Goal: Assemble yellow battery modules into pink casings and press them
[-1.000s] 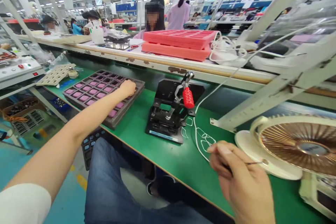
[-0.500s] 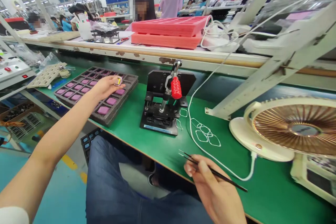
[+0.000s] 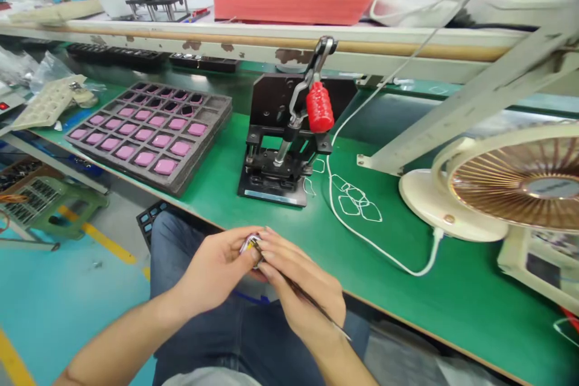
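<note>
Over my lap, at the bench's front edge, my left hand [image 3: 221, 265] pinches a small silvery case [image 3: 250, 245] with a yellow patch inside, perhaps a watch housing. My right hand [image 3: 303, 289] is closed around black tweezers [image 3: 312, 301], their tips up against the case and partly hidden by fingers. Its fingertips also touch the case's far side. Beyond the hands stands a black toggle-clamp press [image 3: 275, 163] with a red handle [image 3: 319, 107]. Left of it lies a dark foam tray [image 3: 212, 110] holding rows of pink pieces and some black ones.
White thin ring-shaped gaskets [image 3: 357, 202] lie right of the press, beside a white cable [image 3: 384, 259]. A fan [image 3: 520, 187] stands at the right. Red foam trays [image 3: 289, 6] sit on the shelf behind. A slanted metal strut [image 3: 443, 96] crosses the back right.
My left hand has brought the case from above the foam tray down to my lap. My right hand has moved left with the tweezers to meet it. The view has tilted down.
</note>
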Motion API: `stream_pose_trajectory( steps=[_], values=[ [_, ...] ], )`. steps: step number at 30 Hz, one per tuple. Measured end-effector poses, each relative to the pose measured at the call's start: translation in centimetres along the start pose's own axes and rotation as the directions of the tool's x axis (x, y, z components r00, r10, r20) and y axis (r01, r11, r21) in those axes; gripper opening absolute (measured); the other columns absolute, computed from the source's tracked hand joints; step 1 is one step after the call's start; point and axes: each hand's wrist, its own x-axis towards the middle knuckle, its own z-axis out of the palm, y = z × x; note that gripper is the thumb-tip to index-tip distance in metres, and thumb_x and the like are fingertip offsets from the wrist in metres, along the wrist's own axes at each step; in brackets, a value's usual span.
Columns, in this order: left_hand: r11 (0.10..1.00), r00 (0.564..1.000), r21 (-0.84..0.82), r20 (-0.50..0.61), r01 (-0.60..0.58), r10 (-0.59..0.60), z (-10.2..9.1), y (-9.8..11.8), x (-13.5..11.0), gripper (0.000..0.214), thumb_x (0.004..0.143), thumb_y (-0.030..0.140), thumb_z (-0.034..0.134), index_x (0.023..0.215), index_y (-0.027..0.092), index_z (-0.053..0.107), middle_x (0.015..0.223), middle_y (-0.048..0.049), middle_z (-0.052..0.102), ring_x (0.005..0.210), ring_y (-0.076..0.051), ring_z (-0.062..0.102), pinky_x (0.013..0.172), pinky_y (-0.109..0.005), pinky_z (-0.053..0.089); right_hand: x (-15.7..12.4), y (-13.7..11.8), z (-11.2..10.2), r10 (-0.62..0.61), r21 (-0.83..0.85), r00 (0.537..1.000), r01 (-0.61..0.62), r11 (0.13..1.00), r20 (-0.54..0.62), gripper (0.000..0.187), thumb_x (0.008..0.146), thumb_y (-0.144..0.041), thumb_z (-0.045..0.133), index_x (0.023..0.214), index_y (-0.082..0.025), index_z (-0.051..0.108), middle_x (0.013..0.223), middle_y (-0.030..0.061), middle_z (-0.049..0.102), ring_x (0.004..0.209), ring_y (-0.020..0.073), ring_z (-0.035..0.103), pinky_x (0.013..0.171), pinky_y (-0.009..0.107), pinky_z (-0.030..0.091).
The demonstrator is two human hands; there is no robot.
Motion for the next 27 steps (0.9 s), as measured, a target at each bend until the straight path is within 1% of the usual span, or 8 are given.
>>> stream_pose_trajectory(
  steps=[3, 7, 12, 17, 23, 27],
  values=[
    [1.000, 1.000, 0.003, -0.025, 0.010, -0.010, 0.5, -0.4, -0.1, 0.054, 0.081, 0.051, 0.092, 0.122, 0.018, 0.082, 0.109, -0.0113, 0.083, 0.091, -0.024, 0.078, 0.078, -0.035, 0.070, -0.8, -0.1, -0.2, 0.026, -0.038, 0.999, -0.028, 0.999, -0.033, 0.050, 0.090, 0.003, 0.074, 0.129, -0.027, 0.080, 0.125, 0.0079, 0.080, 0.121, 0.0333, 0.076, 0.105, 0.054, 0.066],
    [1.000, 0.999, 0.012, -0.033, 0.026, -0.025, 0.8, -0.9, -0.2, 0.053, 0.081, 0.050, 0.092, 0.124, 0.020, 0.083, 0.109, -0.0106, 0.083, 0.088, -0.023, 0.077, 0.077, -0.035, 0.070, -1.3, -0.3, -0.5, 0.037, -0.037, 0.997, -0.040, 0.999, -0.070, 0.050, 0.089, 0.003, 0.075, 0.128, -0.028, 0.081, 0.122, 0.0071, 0.081, 0.116, 0.0337, 0.079, 0.101, 0.053, 0.069],
    [0.999, 0.999, 0.006, -0.035, 0.037, -0.037, 0.8, -1.2, -0.2, 0.052, 0.081, 0.049, 0.092, 0.124, 0.021, 0.083, 0.106, -0.0097, 0.083, 0.086, -0.022, 0.077, 0.077, -0.035, 0.070, -1.6, -0.2, -0.9, 0.019, -0.048, 0.999, -0.021, 0.999, -0.051, 0.052, 0.089, 0.005, 0.074, 0.130, -0.027, 0.079, 0.124, 0.0083, 0.080, 0.117, 0.0331, 0.078, 0.101, 0.052, 0.069],
    [1.000, 0.999, 0.005, -0.033, 0.031, -0.031, 0.9, -1.3, -0.2, 0.051, 0.082, 0.048, 0.092, 0.125, 0.021, 0.083, 0.111, -0.0096, 0.083, 0.088, -0.023, 0.077, 0.077, -0.036, 0.070, -1.5, -0.2, -1.1, 0.013, -0.053, 1.000, -0.014, 0.998, -0.022, 0.053, 0.090, 0.005, 0.073, 0.132, -0.027, 0.078, 0.127, 0.0083, 0.080, 0.120, 0.0327, 0.077, 0.102, 0.051, 0.069],
    [0.998, 0.999, -0.042, -0.019, 0.050, -0.050, 0.7, -1.6, -0.1, 0.051, 0.079, 0.044, 0.094, 0.124, 0.022, 0.083, 0.109, -0.0086, 0.084, 0.090, -0.023, 0.079, 0.081, -0.036, 0.069, -1.9, -0.1, -0.9, -0.024, -0.089, 1.000, 0.024, 0.996, 0.005, 0.059, 0.093, 0.003, 0.071, 0.139, -0.035, 0.074, 0.133, 0.0049, 0.078, 0.127, 0.0306, 0.073, 0.106, 0.050, 0.067],
    [0.988, 0.996, -0.120, 0.015, 0.092, -0.091, 0.4, -2.2, 0.1, 0.051, 0.082, 0.039, 0.093, 0.129, 0.022, 0.080, 0.114, -0.0103, 0.083, 0.091, -0.023, 0.079, 0.079, -0.035, 0.068, -2.8, 0.6, -0.6, -0.013, -0.083, 0.999, 0.009, 0.997, -0.050, 0.058, 0.095, 0.001, 0.069, 0.138, -0.038, 0.074, 0.134, 0.0038, 0.077, 0.126, 0.0309, 0.074, 0.103, 0.051, 0.068]
  ],
)
